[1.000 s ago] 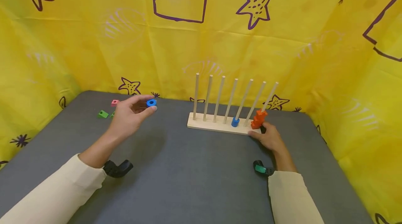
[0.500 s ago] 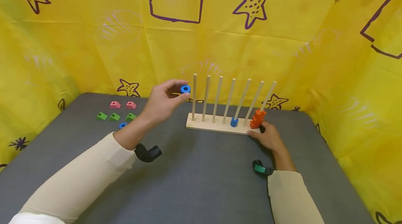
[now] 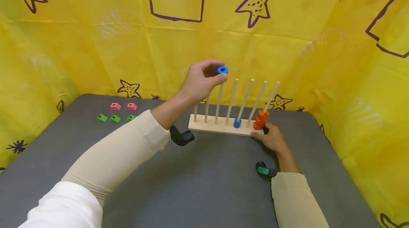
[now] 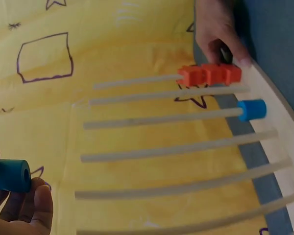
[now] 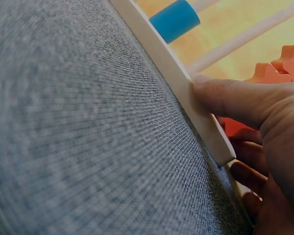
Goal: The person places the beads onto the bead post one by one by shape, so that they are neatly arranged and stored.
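Observation:
My left hand (image 3: 199, 81) pinches a blue cylinder bead (image 3: 222, 69) between thumb and fingers, its hole facing up. The bead is up at peg-top height, over the left half of a wooden peg stand (image 3: 207, 126). In the left wrist view the held bead (image 4: 10, 175) is apart from the peg ends. Another blue cylinder bead (image 3: 237, 123) sits at the foot of one peg. Orange star-shaped beads (image 3: 261, 119) are stacked on the rightmost peg. My right hand (image 3: 273, 138) grips the stand's right end, thumb on the base's front edge (image 5: 186, 93).
Two pink blocks (image 3: 115, 106) with holes lie on the grey table at the left. Several green blocks (image 3: 102, 118) lie in front of them. A blue piece there is mostly hidden by my left forearm. A yellow patterned cloth (image 3: 172, 43) hangs behind.
My left hand has carried the blue bead right and upward, from above the table's left side to over the pegs. The right hand stays on the stand.

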The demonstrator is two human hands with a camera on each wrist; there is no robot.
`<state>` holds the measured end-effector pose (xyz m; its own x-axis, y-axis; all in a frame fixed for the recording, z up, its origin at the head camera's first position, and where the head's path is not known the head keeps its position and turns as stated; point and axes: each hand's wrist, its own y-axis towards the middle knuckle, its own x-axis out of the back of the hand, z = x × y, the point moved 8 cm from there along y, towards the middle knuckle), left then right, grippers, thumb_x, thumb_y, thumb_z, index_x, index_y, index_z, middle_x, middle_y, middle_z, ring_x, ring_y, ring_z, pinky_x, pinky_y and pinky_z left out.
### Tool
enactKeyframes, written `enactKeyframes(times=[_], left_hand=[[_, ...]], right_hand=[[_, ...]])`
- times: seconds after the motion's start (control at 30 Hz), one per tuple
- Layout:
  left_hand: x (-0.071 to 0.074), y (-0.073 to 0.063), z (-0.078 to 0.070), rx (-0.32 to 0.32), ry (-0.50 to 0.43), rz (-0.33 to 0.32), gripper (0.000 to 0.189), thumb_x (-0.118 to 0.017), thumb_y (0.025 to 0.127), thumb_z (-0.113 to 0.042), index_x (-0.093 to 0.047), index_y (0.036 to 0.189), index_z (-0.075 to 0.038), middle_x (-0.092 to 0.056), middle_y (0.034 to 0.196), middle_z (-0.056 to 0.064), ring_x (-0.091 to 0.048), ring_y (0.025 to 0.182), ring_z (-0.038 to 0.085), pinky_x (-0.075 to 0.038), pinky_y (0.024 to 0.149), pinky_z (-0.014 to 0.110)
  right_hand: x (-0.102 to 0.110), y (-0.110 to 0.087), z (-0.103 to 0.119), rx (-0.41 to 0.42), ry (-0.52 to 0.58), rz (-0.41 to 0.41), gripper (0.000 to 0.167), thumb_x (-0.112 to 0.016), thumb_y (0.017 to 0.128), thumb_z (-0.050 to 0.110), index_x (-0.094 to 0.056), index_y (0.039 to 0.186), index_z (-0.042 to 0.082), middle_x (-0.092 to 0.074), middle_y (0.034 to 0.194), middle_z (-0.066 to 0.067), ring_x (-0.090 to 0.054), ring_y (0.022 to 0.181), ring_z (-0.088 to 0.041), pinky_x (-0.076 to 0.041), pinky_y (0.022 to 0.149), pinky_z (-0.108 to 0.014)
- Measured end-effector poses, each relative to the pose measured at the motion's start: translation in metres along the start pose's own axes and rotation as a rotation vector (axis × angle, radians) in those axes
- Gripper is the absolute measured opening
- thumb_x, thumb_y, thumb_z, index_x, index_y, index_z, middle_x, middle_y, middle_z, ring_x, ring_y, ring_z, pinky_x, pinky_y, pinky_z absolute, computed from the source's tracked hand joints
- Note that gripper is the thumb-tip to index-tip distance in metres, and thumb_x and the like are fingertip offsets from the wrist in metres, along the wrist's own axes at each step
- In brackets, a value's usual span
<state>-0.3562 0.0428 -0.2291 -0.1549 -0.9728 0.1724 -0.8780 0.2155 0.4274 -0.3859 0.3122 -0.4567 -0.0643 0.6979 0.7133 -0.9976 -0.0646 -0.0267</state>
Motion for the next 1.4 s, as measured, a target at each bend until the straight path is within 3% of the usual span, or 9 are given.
enactKeyframes(times=[0.27, 0.47, 0.67, 1.03, 1.4], left_hand=[[-0.035, 0.028, 0.001, 0.024, -0.082, 0.023, 0.033, -0.067, 0.092, -0.006, -0.062, 0.123, 0.0, -0.063, 0.104, 0.007, -0.06, 0.094, 0.02, -0.051, 0.082, 0.029], [-0.049, 0.042, 0.013, 0.043, -0.082, 0.007, 0.032, -0.065, 0.093, -0.008, -0.061, 0.124, 0.0, -0.063, 0.104, 0.004, -0.06, 0.094, 0.018, -0.05, 0.08, 0.023], [-0.057, 0.047, 0.025, 0.044, -0.056, -0.005, 0.032, -0.066, 0.093, -0.008, -0.062, 0.123, 0.0, -0.063, 0.103, 0.005, -0.06, 0.093, 0.018, -0.05, 0.08, 0.023], [-0.077, 0.057, 0.04, 0.117, -0.026, 0.04, 0.034, -0.067, 0.092, -0.01, -0.061, 0.125, -0.003, -0.063, 0.104, 0.003, -0.06, 0.093, 0.014, -0.051, 0.076, 0.02], [-0.082, 0.055, 0.053, 0.156, 0.029, 0.064, 0.037, -0.072, 0.088, -0.012, -0.061, 0.124, -0.007, -0.063, 0.104, 0.0, -0.059, 0.094, 0.012, -0.05, 0.076, 0.019]], right_hand=[[0.0, 0.002, -0.003, 0.025, -0.008, -0.02, 0.067, -0.075, 0.085, 0.034, -0.049, 0.134, -0.005, -0.048, 0.134, -0.03, -0.042, 0.123, -0.047, -0.027, 0.104, -0.06], [-0.003, 0.001, -0.001, 0.023, 0.0, -0.025, 0.063, -0.075, 0.085, 0.034, -0.052, 0.13, -0.003, -0.049, 0.133, -0.029, -0.043, 0.12, -0.046, -0.028, 0.102, -0.06], [-0.004, 0.0, 0.0, 0.038, 0.008, -0.023, 0.063, -0.076, 0.085, 0.032, -0.052, 0.131, -0.004, -0.05, 0.132, -0.028, -0.045, 0.118, -0.045, -0.03, 0.102, -0.059], [0.001, 0.002, 0.0, 0.05, -0.009, -0.035, 0.062, -0.075, 0.085, 0.035, -0.053, 0.13, -0.003, -0.051, 0.131, -0.027, -0.045, 0.118, -0.045, -0.03, 0.102, -0.06], [0.003, 0.002, 0.002, 0.06, 0.001, -0.04, 0.063, -0.075, 0.085, 0.034, -0.053, 0.129, -0.004, -0.052, 0.129, -0.028, -0.046, 0.117, -0.044, -0.031, 0.101, -0.058]])
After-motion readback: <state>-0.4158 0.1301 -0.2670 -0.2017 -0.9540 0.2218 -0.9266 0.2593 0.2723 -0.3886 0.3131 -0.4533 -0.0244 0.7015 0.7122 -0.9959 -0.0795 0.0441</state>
